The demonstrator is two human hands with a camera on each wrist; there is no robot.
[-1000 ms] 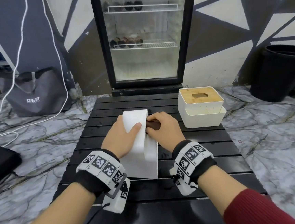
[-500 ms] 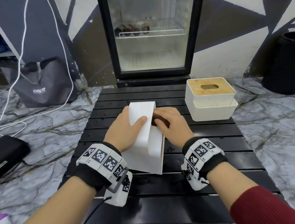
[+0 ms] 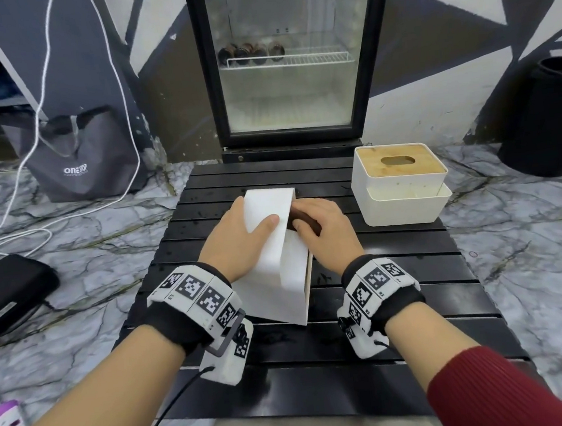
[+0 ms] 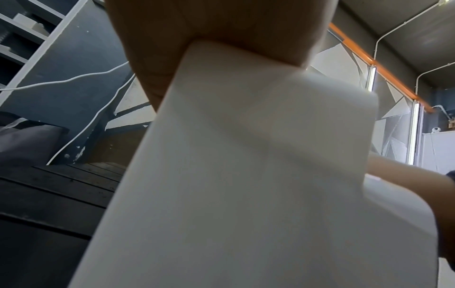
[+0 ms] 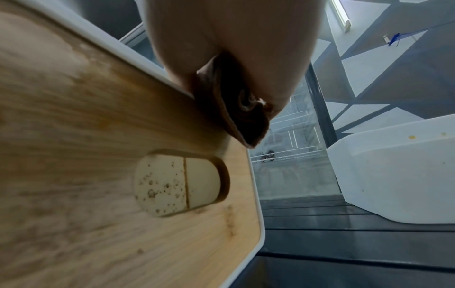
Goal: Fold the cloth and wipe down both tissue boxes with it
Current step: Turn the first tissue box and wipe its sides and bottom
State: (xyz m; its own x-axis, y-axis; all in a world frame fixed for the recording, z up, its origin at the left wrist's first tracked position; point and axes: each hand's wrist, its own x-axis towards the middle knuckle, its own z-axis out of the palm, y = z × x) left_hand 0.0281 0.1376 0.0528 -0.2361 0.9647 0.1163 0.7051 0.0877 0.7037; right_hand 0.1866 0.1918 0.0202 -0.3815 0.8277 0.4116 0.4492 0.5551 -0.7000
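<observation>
Café or shop corner: glass-door drinks fridge [image 3: 285, 59], geometric painted wall [image 3: 460, 27], marble floor [image 3: 72, 248].

Glass-door fridge [image 3: 284, 56], grey bag [image 3: 81, 155], black bin [image 3: 550, 118]

Crowded middle of the slatted table [image 3: 415, 286], open slats at its near edge and front corners.

The tipped tissue box [image 3: 278, 281] stands on its side in the table's centre, with the left hand [image 3: 238, 243] clasping its white wall and the right hand [image 3: 325, 229] pressing a brown cloth [image 3: 302, 219] against its wooden face, so both flanks of it are blocked. The second tissue box [image 3: 403, 195] fills the far right corner, leaving a narrow lane of bare slats between it and the right hand. Beyond the far edge a glass-door fridge [image 3: 285, 59] closes off the back; bare slats lie open along the near edge and far left.
</observation>
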